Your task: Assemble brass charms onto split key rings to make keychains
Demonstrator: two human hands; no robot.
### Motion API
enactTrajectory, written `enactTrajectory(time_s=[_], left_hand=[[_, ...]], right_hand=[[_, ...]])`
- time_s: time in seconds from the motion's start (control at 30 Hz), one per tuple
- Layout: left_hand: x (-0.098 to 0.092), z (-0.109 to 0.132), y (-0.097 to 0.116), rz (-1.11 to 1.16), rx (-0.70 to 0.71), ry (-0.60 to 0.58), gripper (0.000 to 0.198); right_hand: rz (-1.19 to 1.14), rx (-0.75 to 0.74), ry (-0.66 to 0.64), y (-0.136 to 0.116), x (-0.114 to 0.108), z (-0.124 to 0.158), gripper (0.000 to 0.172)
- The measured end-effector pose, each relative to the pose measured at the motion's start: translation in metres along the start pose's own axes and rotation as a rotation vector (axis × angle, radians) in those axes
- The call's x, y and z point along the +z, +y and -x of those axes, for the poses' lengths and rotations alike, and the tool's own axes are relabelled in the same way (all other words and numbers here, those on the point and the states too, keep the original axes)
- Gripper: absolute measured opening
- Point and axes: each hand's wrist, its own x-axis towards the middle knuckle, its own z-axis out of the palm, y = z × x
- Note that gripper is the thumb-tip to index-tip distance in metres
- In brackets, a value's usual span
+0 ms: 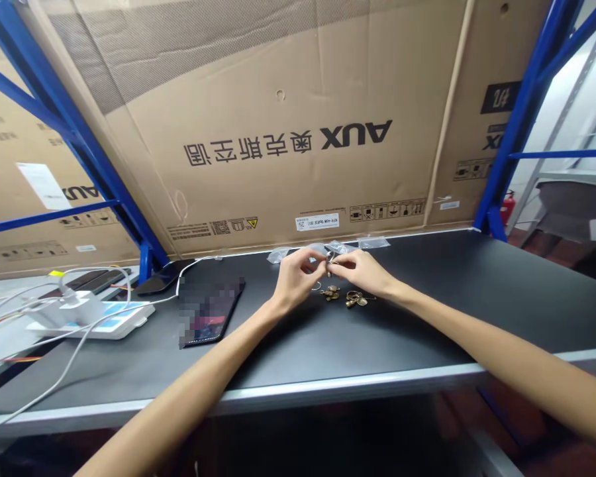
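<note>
My left hand [297, 273] and my right hand [370, 270] meet above the black tabletop, fingertips pinched together. Between them is a small shiny metal piece [330, 256], too small and partly covered to name for certain. Just below lie two little clusters of bronze-coloured metal charms, one cluster [330, 293] nearer my left hand and the other cluster [357, 299] under my right. A thin metal ring [316, 286] rests by the left fingers. Behind the hands are small clear plastic bags [373, 243], some partly hidden by my fingers.
On the left lies a phone [213, 315], its screen blurred out. Farther left, a white power strip [124, 323] carries plugged-in chargers and tangled white cables. A large cardboard box [278, 192] stands along the back edge, between blue metal posts [514, 126].
</note>
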Motion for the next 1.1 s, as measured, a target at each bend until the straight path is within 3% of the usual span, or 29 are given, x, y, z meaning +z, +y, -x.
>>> enactTrajectory(time_s=[0.23,0.47,0.6,0.83,1.1], left_hand=[[-0.005,-0.003,-0.003,-0.164,0.100,-0.062,0.008],[-0.014,-0.007,-0.013,-0.201,0.058,-0.094,0.013],[-0.013,-0.009,-0.015,-0.159,-0.018,-0.099,0.016],[-0.004,-0.007,-0.017,-0.002,-0.205,-0.272,0.029],[-0.004,-0.006,-0.013,0.088,-0.202,-0.212,0.025]], right_hand=[[-0.228,0.075,-0.153,0.003,-0.010,-0.002,0.032],[-0.309,0.077,-0.253,0.002,-0.017,-0.001,0.033],[-0.227,0.070,-0.197,0.003,-0.015,-0.004,0.031],[0.011,0.029,-0.029,-0.001,-0.006,0.001,0.024],[0.102,-0.043,0.026,-0.010,-0.002,0.003,0.024]])
